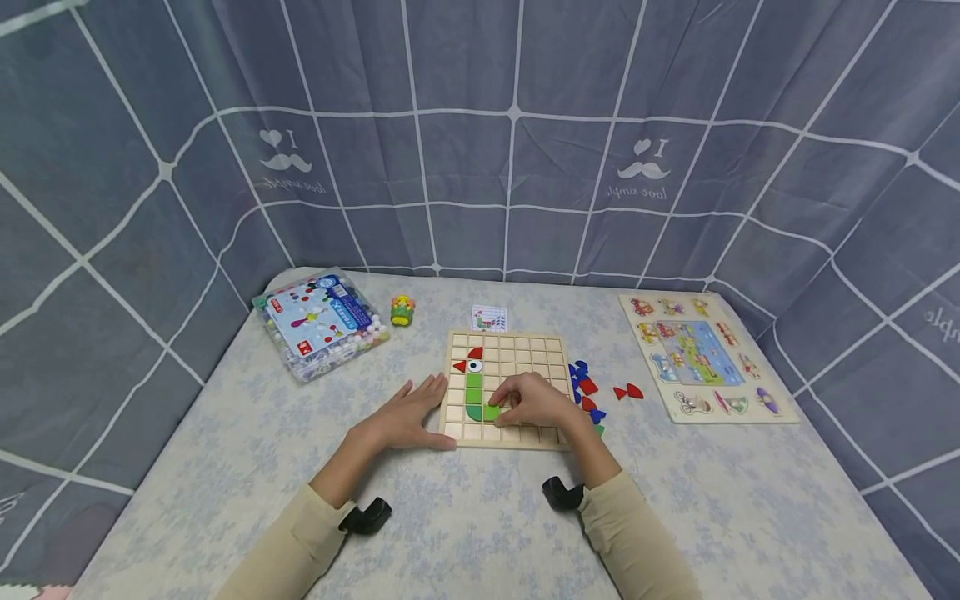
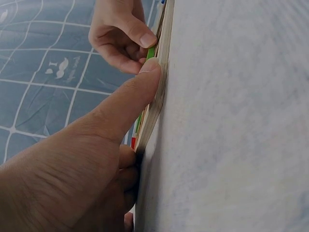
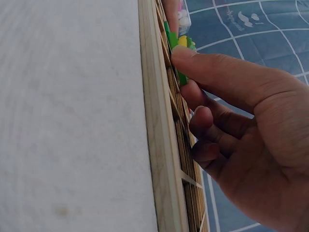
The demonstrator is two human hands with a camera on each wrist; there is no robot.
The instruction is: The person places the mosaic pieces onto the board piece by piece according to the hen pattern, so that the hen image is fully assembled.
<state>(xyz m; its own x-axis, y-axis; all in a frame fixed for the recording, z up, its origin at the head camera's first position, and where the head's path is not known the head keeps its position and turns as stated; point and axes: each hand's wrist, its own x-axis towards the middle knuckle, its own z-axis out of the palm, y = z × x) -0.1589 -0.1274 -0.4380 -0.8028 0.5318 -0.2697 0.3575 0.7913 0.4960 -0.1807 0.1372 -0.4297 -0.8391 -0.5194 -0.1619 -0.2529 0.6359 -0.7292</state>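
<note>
A wooden grid board [image 1: 525,342] lies on the table, partly filled with coloured tiles. Down its left side run red pieces, a tile with an eye [image 1: 475,366], green squares [image 1: 474,388] and a rounded dark green piece [image 1: 474,412]. My right hand [image 1: 534,400] is over the board, pinching a green square tile [image 1: 491,412] between thumb and fingertips beside the rounded piece. In the right wrist view the thumb touches this tile [image 3: 182,77]. My left hand [image 1: 408,417] rests flat along the board's left edge, its thumb at the near corner.
A small pattern card [image 1: 489,318] lies behind the board. Loose blue and red pieces [image 1: 588,387] lie at its right, two red ones [image 1: 633,391] farther out. A bead box [image 1: 322,321] and a toy figure [image 1: 402,310] stand left, a picture puzzle [image 1: 705,358] right.
</note>
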